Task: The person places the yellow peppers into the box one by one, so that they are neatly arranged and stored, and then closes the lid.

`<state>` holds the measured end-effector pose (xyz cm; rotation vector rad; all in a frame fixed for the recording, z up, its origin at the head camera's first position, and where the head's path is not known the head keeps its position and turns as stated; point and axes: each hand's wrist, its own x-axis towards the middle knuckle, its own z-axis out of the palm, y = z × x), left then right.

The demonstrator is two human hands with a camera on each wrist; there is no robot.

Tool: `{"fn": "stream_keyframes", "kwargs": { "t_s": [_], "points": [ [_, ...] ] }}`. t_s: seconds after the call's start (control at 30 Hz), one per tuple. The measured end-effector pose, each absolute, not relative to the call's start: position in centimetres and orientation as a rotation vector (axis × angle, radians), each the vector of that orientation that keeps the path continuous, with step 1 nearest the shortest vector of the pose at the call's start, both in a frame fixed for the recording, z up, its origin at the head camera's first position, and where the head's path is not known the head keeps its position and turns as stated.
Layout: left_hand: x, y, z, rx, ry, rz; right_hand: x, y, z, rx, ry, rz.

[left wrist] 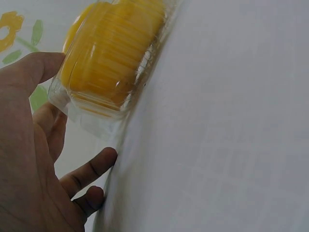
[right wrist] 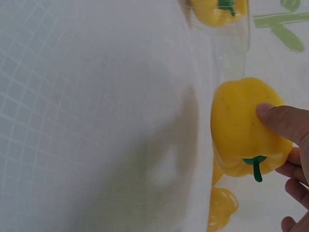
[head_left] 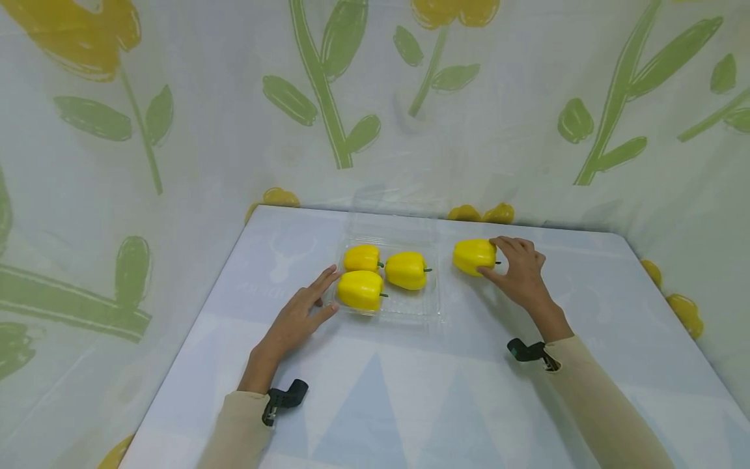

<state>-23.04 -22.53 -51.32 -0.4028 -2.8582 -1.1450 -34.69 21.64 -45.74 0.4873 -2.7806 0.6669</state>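
A clear plastic box [head_left: 410, 304] lies on the table with three yellow bell peppers in it: one at the back left [head_left: 360, 258], one at the front left [head_left: 357, 290], one to the right [head_left: 406, 270]. My left hand [head_left: 300, 314] is at the box's left side, fingers extended and thumb near the front corner; the left wrist view shows the thumb against the plastic wall [left wrist: 104, 104]. To the right of the box, my right hand [head_left: 521, 270] pinches a fourth yellow bell pepper [head_left: 471, 256] between thumb and fingers. Its green stem [right wrist: 257, 171] points toward the right hand's side.
The box's transparent lid [head_left: 392, 225] is folded back toward the rear table edge. A pale printed cloth covers the table [head_left: 445, 397]. Behind it hangs a curtain [head_left: 510, 130] with yellow flowers and green leaves.
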Motion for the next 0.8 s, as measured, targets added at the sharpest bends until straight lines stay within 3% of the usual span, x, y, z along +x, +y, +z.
{"fn": "stream_keyframes", "kwargs": {
  "t_s": [0.8],
  "points": [
    [-23.1,-22.5,-51.4,-0.427,-2.832,-1.156,-31.7,20.9,-43.9,0.584,-2.652,0.695]
  ]
}}
